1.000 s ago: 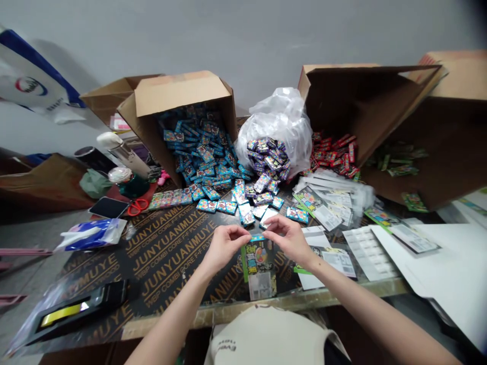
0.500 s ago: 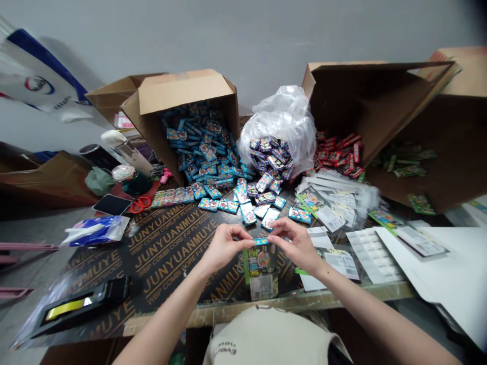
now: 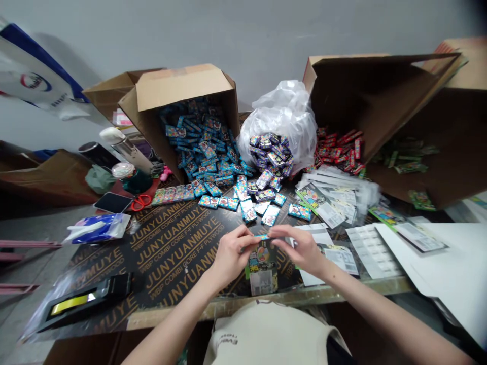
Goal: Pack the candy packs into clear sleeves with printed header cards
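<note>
My left hand (image 3: 235,253) pinches the left end of a small blue candy box (image 3: 262,237) between thumb and fingers. At its right end, the fingertips of my right hand (image 3: 300,248) close on the box, thumb a little lower than the index finger. Below the box, a printed packet (image 3: 263,276) with a dark upper part and a pale label lies near the table's front edge. Just beyond my hands are several loose blue boxes (image 3: 271,215) and a heap of purple boxes (image 3: 271,154) spilling from a clear plastic bag (image 3: 279,114).
A carton (image 3: 186,88) of blue boxes stands behind, with red boxes (image 3: 340,151) and another carton (image 3: 384,96) at right. Flat printed packets (image 3: 327,200) and white sheets (image 3: 418,258) lie right. Left are red scissors (image 3: 141,202), a phone (image 3: 113,202) and a tape dispenser (image 3: 83,299).
My left hand has turned and its fingers have curled more over the box. My right index finger and thumb have shifted, with a wider gap behind the fingertips. The view has tilted slightly.
</note>
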`<state>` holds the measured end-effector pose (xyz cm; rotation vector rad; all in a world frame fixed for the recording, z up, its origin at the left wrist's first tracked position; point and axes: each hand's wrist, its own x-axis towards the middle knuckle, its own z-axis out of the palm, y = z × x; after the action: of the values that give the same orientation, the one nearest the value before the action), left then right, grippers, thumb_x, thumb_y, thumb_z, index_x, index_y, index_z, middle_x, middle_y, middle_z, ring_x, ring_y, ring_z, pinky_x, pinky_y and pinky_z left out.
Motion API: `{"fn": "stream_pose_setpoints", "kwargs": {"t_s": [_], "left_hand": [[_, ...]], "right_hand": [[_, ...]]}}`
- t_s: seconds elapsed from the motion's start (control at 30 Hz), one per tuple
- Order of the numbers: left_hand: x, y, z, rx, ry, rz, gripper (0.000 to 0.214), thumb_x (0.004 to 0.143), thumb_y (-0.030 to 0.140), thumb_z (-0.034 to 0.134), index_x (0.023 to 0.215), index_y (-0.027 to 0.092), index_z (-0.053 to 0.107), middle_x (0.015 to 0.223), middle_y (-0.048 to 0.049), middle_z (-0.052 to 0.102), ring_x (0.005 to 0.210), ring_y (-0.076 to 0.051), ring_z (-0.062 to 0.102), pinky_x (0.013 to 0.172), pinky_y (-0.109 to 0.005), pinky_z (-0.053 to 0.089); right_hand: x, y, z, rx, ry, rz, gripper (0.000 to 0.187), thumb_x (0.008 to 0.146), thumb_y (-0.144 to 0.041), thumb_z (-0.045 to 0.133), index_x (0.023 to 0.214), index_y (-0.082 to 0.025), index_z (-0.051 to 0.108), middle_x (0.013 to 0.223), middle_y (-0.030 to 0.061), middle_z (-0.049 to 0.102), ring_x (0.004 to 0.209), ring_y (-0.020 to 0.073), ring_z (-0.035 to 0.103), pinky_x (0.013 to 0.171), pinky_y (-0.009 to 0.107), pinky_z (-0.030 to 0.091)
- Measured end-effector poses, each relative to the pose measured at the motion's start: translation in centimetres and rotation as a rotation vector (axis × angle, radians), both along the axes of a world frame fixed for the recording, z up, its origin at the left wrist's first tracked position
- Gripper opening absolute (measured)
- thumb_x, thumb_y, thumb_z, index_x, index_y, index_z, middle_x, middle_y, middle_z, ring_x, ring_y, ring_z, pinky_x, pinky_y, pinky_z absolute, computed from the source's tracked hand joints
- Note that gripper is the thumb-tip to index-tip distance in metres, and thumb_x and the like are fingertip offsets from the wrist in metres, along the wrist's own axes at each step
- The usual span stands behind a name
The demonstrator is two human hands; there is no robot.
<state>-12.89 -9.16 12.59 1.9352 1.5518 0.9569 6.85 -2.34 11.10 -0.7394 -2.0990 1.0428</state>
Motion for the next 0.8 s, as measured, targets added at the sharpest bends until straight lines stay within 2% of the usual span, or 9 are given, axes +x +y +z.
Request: {"fn": "stream_pose_setpoints", "kwargs": {"t_s": [0.07, 0.17, 0.27, 0.37, 0.43, 0.6, 0.7, 0.8], "left_hand": [[0.2, -0.1, -0.1, 0.006, 0.015, 0.003, 0.021, 0.083, 0.018, 0.047, 0.087, 0.020, 0.068, 0.077, -0.0043, 0.057, 0.069, -0.014, 0.054, 0.063, -0.024, 0.042], [0.1, 0.0, -0.2, 0.003, -0.007, 0.004, 0.022, 0.082, 0.016, 0.047, 0.086, 0.020, 0.068, 0.076, -0.0042, 0.057, 0.068, -0.014, 0.054, 0.062, -0.024, 0.042], [-0.1, 0.3, -0.6, 0.002, -0.108, 0.072, 0.014, 0.077, 0.015, 0.054, 0.079, 0.019, 0.068, 0.072, -0.0037, 0.060, 0.068, -0.015, 0.057, 0.063, -0.025, 0.044], [-0.2, 0.4, -0.7, 0.003, -0.198, 0.153, 0.005, 0.070, 0.016, 0.061, 0.067, 0.017, 0.064, 0.069, -0.0037, 0.063, 0.067, -0.016, 0.059, 0.063, -0.027, 0.045], [-0.1, 0.4, -0.5, 0.016, -0.219, 0.162, 0.005, 0.068, 0.014, 0.061, 0.064, 0.017, 0.063, 0.069, -0.0040, 0.063, 0.067, -0.016, 0.059, 0.064, -0.027, 0.045], [0.3, 0.2, -0.1, 0.046, -0.211, 0.156, 0.005, 0.067, 0.013, 0.058, 0.064, 0.016, 0.060, 0.070, -0.0038, 0.062, 0.067, -0.015, 0.059, 0.065, -0.027, 0.045], [0.6, 0.2, -0.9, 0.057, -0.186, 0.210, 0.010, 0.066, 0.023, 0.064, 0.062, 0.017, 0.058, 0.068, -0.0032, 0.062, 0.065, -0.016, 0.058, 0.063, -0.027, 0.044], [0.8, 0.4, -1.6, 0.078, -0.185, 0.261, 0.016, 0.066, 0.026, 0.067, 0.058, 0.017, 0.056, 0.066, -0.0031, 0.062, 0.064, -0.015, 0.058, 0.061, -0.027, 0.044]], "right_hand": [[-0.2, 1.1, 1.6, -0.061, 0.012, -0.086, 0.024, 0.083, -0.027, 0.052, 0.107, -0.023, 0.054, 0.089, 0.0039, 0.065, 0.080, 0.0169, 0.060, 0.076, 0.032, 0.047], [-1.3, 2.8, 4.2, -0.021, -0.015, -0.170, 0.014, 0.081, -0.031, 0.055, 0.090, -0.021, 0.060, 0.085, 0.0036, 0.060, 0.077, 0.0161, 0.054, 0.071, 0.030, 0.044], [-2.8, 3.9, 5.3, -0.066, -0.111, 0.003, 0.014, 0.077, -0.031, 0.058, 0.071, -0.019, 0.060, 0.077, 0.0015, 0.058, 0.073, 0.0144, 0.052, 0.065, 0.026, 0.040], [-4.1, 4.0, 4.9, -0.208, -0.169, 0.229, 0.017, 0.075, -0.030, 0.059, 0.065, -0.017, 0.058, 0.069, -0.0009, 0.057, 0.067, 0.0121, 0.051, 0.060, 0.022, 0.038], [-4.6, 3.8, 4.1, -0.295, -0.179, 0.295, 0.018, 0.075, -0.030, 0.059, 0.064, -0.016, 0.058, 0.064, -0.0020, 0.056, 0.062, 0.0105, 0.049, 0.058, 0.021, 0.037], [-4.9, 3.6, 3.0, -0.492, -0.185, 0.321, 0.021, 0.073, -0.032, 0.060, 0.063, -0.014, 0.057, 0.059, -0.0027, 0.054, 0.054, 0.0081, 0.046, 0.051, 0.020, 0.036], [-5.0, 3.7, 3.0, -0.551, -0.199, 0.330, 0.024, 0.071, -0.035, 0.061, 0.062, -0.013, 0.057, 0.056, -0.0022, 0.055, 0.050, 0.0076, 0.046, 0.047, 0.019, 0.035], [-5.0, 3.8, 2.6, -0.557, -0.188, 0.331, 0.025, 0.070, -0.035, 0.062, 0.060, -0.013, 0.056, 0.053, -0.0027, 0.053, 0.048, 0.0067, 0.045, 0.045, 0.018, 0.035]]}}
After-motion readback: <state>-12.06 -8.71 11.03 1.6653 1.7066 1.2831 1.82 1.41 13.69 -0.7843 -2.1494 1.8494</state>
